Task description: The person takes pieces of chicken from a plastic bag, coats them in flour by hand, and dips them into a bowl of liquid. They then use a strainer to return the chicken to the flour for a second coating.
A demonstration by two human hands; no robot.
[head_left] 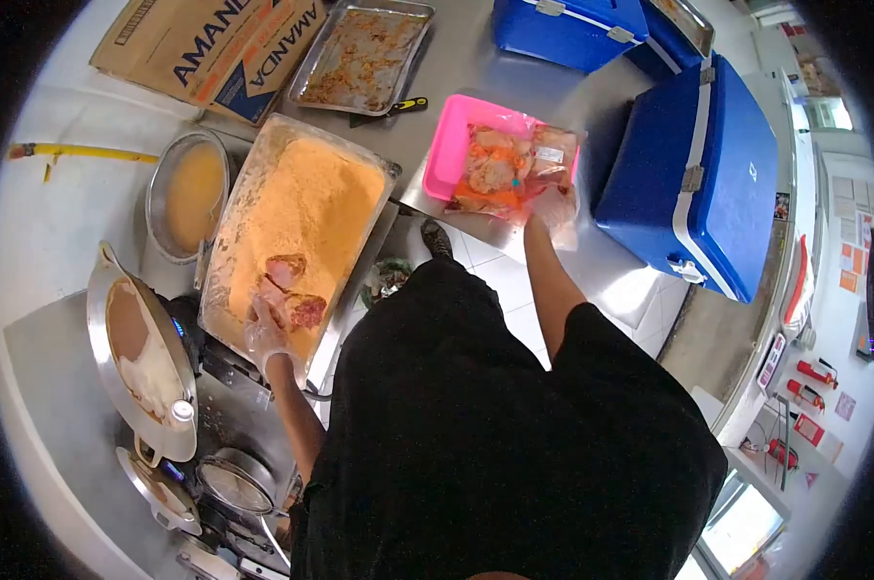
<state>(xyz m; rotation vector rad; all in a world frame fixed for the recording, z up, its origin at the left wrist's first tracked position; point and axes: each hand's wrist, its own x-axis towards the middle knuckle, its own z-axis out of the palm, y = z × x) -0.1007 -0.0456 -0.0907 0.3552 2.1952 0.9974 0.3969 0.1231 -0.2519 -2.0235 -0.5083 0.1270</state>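
My left hand (267,331), in a clear plastic glove, is over the near end of a big metal tray (371,174) of orange breading (306,198). Its fingers are closed at the edge of a piece of raw meat (306,311); a second raw piece (285,269) lies just beyond. On the right, my right hand (545,211) reaches to the front of a pink tub (443,150), against a clear plastic bag (553,174) of raw meat. Clear plastic blurs its fingers, so their grip is hidden. More raw meat with orange bits (495,159) fills the tub.
A pot of yellowish liquid (193,196) stands left of the breading tray. Woks (132,348) and a strainer (236,480) sit at the stoves. Behind are a crumb-covered tray (360,58), a yellow-handled scraper (403,106) and a cardboard box (205,53). Blue coolers (698,184) stand right.
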